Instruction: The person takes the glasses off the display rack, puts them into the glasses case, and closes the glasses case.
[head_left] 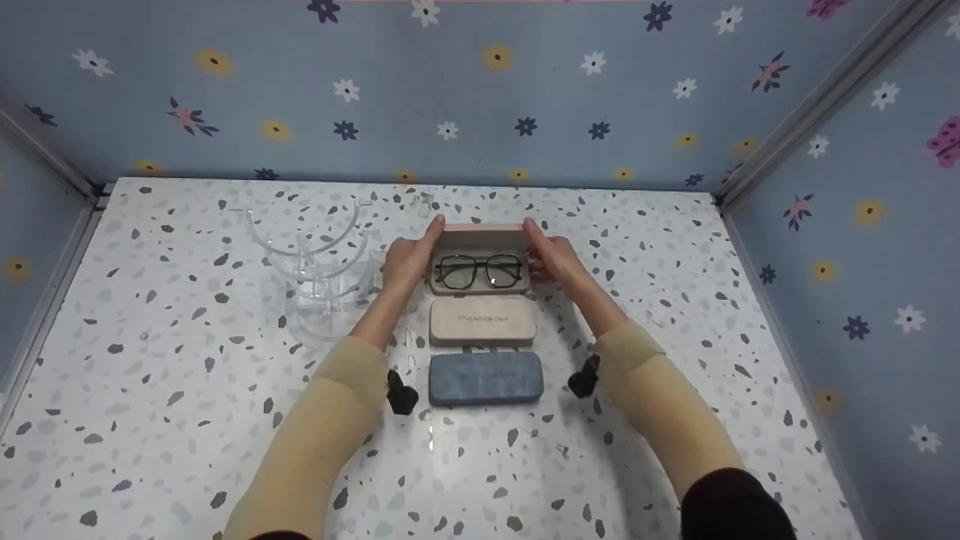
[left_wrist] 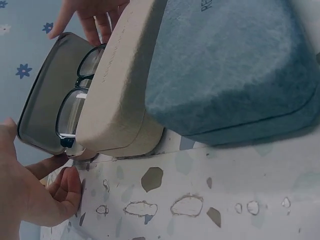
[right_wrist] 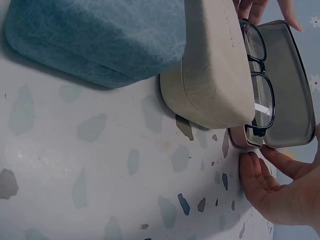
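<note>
An open pink glasses case stands at the far end of a row, its lid raised. Black-framed eyeglasses lie inside it, lenses toward the near side. My left hand grips the case's left end, thumb at the lid's upper corner and the other fingers lower down by the base. At the right end, my right hand holds it the same way, as the right wrist view also shows. Just nearer is a closed cream glasses case, and nearest a closed blue glasses case.
Left of the cases stands a clear plastic stand with curved arms, close to my left forearm. The speckled white table ends at a flowered blue wall behind, with more panels on both sides.
</note>
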